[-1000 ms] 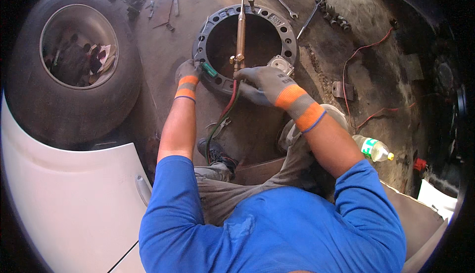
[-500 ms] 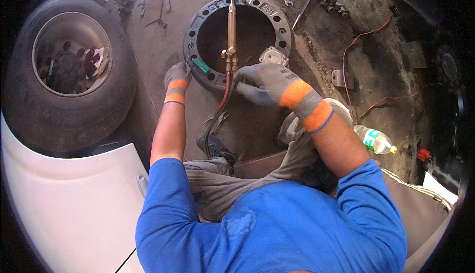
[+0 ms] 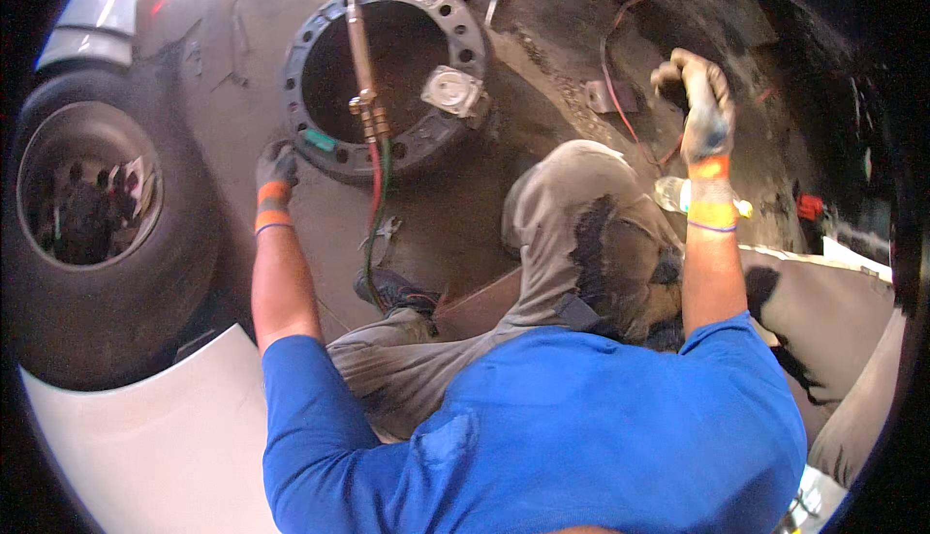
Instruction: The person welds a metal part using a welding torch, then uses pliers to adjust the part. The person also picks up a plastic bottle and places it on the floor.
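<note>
Beside the lower-left edge of a metal ring (image 3: 421, 150), upper centre-left of the frame, the left hand (image 3: 278, 163) is held; at right, the right hand (image 3: 697, 98) is raised, loosely curled with a gap at the thumb.
Whether anything is gripped by the left cannot be told. The thick grey ring, pierced with round holes, is crossed by a slender copper-coloured torch (image 3: 360, 55) joined to red and green hoses (image 3: 375, 181).
</note>
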Tool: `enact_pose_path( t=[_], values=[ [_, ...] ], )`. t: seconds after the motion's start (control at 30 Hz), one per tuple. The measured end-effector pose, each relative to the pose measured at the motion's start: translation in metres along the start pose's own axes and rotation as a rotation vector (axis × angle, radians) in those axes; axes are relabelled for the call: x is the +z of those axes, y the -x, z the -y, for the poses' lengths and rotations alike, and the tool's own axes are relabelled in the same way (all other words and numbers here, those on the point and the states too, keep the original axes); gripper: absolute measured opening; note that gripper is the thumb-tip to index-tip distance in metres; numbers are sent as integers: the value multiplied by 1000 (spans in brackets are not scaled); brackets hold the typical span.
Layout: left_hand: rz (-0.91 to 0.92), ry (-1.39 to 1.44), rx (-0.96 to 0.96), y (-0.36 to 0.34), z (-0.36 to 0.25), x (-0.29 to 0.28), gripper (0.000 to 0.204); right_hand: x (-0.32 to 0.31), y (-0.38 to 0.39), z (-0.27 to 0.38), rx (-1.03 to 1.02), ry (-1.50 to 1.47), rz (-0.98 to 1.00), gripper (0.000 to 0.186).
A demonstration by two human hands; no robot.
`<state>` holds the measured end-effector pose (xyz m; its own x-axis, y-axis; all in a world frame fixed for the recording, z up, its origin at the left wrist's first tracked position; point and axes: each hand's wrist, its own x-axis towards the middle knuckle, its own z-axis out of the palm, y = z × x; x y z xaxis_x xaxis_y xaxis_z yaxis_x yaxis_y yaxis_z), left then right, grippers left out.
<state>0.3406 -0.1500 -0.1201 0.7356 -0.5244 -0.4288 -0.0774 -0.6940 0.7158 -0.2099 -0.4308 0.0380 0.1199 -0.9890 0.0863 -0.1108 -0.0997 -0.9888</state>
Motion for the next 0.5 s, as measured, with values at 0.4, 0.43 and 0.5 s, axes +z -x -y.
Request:
enact_pose_path(
  t=[0.4,0.43,0.5],
  values=[
    [-177,130,60,100,0,-37,41,-127,222,-237,812,775,136,50],
    [-198,111,75,116,-5,-45,41,-127,218,-245,933,733,193,54],
    [-235,-139,208,141,-11,-57,38,-131,198,-256,1157,656,297,64]
  ],
)
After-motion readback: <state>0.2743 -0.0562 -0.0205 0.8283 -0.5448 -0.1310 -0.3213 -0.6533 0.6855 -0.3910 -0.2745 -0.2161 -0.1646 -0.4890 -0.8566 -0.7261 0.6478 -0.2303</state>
